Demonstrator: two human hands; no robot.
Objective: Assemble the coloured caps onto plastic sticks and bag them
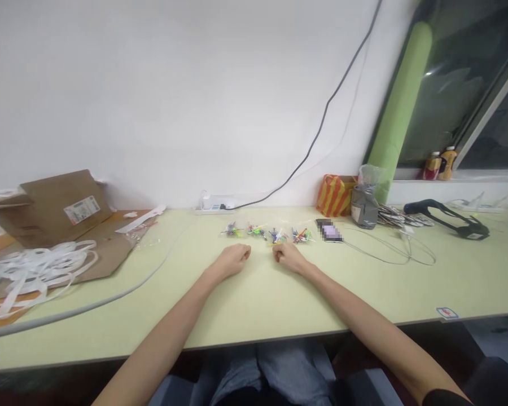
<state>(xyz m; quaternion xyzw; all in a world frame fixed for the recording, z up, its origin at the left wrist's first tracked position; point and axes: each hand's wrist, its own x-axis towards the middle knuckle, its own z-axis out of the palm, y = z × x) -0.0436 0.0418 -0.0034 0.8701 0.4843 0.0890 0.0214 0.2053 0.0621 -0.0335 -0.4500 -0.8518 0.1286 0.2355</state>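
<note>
My left hand [234,259] rests on the pale green table [254,307], its fingers curled into a fist with nothing showing in it. A short gap to the right, my right hand [289,257] is also closed in a fist on the tabletop, and no object shows in it. Just beyond the hands lies a row of small clusters of multicoloured pieces, too small to name. One colourful cluster [232,229] is behind my left hand and another cluster [256,230] sits beside it. A third cluster [277,235] is right behind my right hand, with a further cluster [301,235] to its right.
Left are a cardboard box [63,211], tangled white strips [38,273] and a grey cable [122,293]. Right are a phone [330,232], striped bag [333,196], grey bag [364,207], thin cable [389,261] and black strap-like frame [449,217]. A power strip [214,209] stands against the wall.
</note>
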